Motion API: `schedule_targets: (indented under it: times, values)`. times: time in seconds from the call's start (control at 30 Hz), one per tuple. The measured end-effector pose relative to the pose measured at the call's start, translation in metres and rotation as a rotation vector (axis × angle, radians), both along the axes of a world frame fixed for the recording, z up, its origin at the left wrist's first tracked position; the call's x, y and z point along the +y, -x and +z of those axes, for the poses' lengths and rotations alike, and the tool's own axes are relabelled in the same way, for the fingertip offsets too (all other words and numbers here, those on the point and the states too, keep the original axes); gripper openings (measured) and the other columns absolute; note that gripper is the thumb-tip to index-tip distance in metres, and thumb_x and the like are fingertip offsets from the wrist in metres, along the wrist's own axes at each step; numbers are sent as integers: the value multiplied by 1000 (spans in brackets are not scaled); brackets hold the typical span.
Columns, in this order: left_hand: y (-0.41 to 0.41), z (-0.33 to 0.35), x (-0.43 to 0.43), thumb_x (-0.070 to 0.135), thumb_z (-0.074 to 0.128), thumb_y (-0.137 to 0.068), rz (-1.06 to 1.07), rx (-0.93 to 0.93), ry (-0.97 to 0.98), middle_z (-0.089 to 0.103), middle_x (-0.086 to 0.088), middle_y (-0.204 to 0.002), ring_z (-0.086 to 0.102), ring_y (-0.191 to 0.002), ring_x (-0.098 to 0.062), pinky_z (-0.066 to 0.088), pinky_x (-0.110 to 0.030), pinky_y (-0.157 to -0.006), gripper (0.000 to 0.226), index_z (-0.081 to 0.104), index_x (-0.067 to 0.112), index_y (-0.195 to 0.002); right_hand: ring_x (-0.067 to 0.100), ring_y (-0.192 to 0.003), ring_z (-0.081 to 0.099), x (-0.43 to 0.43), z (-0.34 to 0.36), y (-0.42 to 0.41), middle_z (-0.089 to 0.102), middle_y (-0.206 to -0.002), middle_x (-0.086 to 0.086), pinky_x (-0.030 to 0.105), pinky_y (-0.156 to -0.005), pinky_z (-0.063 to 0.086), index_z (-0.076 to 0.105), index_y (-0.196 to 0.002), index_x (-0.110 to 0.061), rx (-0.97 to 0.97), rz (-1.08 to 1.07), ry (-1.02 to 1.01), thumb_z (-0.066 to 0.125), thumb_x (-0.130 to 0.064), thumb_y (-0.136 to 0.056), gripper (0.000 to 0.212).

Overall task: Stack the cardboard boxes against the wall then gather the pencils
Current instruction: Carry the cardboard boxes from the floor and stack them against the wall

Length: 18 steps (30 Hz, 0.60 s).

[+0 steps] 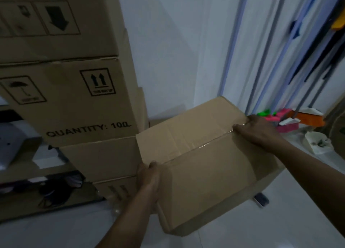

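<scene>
Two hands carry one plain cardboard box (205, 163), brown, with a clear tape seam along the top. Left hand (149, 175) grips the near left end, fingertips hooked over the top edge. Right hand (259, 130) grips the far right end, thumb on the tape seam, fingers curled down over the edge. Box is tilted, over the white floor (280, 219), just right of the box stack (84, 107). Stack stands against the white wall (168, 51), four boxes showing, one printed "QUANTITY: 100" with up-arrows. Brooms (306, 117) with pink, green and orange heads lean at the wall behind the right hand. Small dark object (261, 200) lies on the floor under the box's right side, too blurred to identify. Low shelf (28, 173) with dark clutter sits left of the stack.
</scene>
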State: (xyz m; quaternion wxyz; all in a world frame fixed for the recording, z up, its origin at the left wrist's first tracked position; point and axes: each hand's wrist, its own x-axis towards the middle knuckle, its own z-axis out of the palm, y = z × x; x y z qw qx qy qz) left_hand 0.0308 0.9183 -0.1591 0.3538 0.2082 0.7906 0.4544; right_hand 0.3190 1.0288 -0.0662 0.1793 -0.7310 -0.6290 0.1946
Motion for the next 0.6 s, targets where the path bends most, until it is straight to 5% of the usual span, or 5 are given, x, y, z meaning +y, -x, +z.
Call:
schedule_targets:
  times: [0.27,0.37,0.6]
  values:
    - [-49,-3,17,22,49,-98,220,-48,-40,55,-12,-134,53,-119,-31,43,-32,-99,37,47,9,-132,39,-130,48,102,1,4,47,-146,16,46,-103,41,41,-143,-12,-99,312,41,61,-66,-83,83]
    - [-69,-3,25,27,46,-98,307,-93,-32,51,-9,-138,52,-121,-30,44,-44,-103,43,41,14,-139,39,-130,48,132,-3,11,48,-146,12,53,-105,39,38,-142,-20,-186,404,29,59,-82,-72,95]
    - [-112,9,49,25,45,-96,525,-204,-12,51,-10,-140,50,-125,-30,40,-39,-106,43,41,11,-136,46,-121,49,187,-18,36,53,-132,23,55,-101,35,38,-133,-16,-316,540,-40,44,-92,-71,98]
